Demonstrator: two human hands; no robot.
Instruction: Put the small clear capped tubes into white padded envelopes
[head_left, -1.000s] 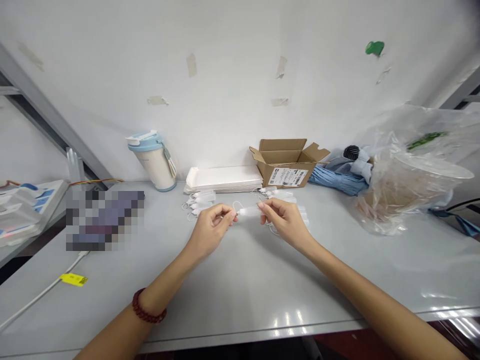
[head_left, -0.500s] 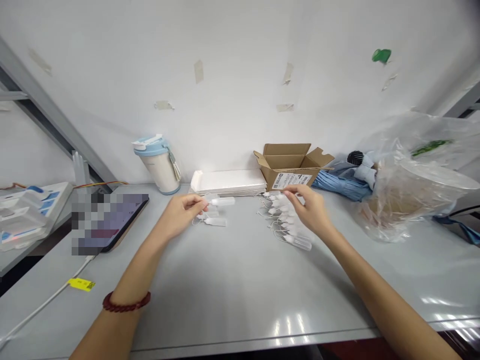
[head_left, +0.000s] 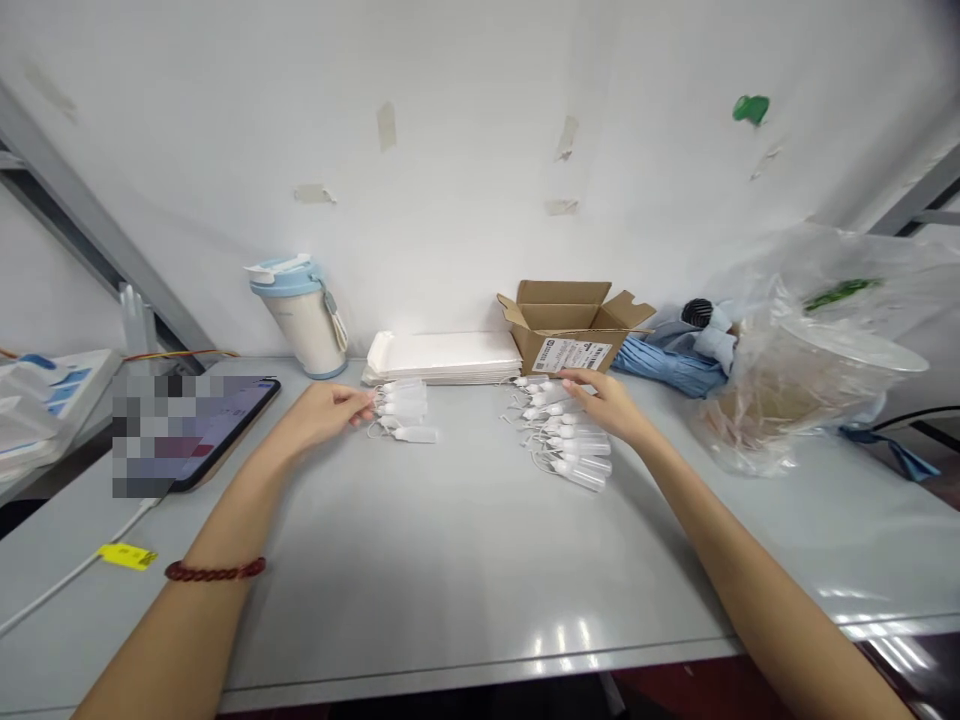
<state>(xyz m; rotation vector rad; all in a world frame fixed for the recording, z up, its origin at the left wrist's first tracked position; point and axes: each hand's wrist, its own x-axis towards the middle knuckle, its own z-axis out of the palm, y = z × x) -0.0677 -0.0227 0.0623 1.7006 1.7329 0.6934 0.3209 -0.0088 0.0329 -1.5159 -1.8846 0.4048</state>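
Note:
My left hand (head_left: pixel 335 412) is closed, thumb and fingertips pinched at the cap end of a small clear plastic dropper bottle (head_left: pixel 405 409) in the left group. Another such bottle (head_left: pixel 417 435) lies just nearer to me, its thin loop of string beside the cap. On the right, my right hand (head_left: pixel 604 402) pinches the base end of the farthest bottle (head_left: pixel 541 382) in a longer row. Several more dropper bottles (head_left: pixel 581 458) lie side by side below it, white caps and strings pointing left. My right palm hides some of their ends.
A stack of flat white boxes (head_left: pixel 450 352) lies against the wall, beside an open cardboard box (head_left: pixel 574 350). A tumbler (head_left: pixel 304 325) and a phone (head_left: pixel 225 430) with a cable stand left. A folded blue umbrella (head_left: pixel 667 365) and a plastic-wrapped tub (head_left: pixel 810 390) are right.
My left hand has drawn back to the left, and the bottle by it now lies lined up with the left group. My right hand stays at the far bottle. The view has shifted slightly.

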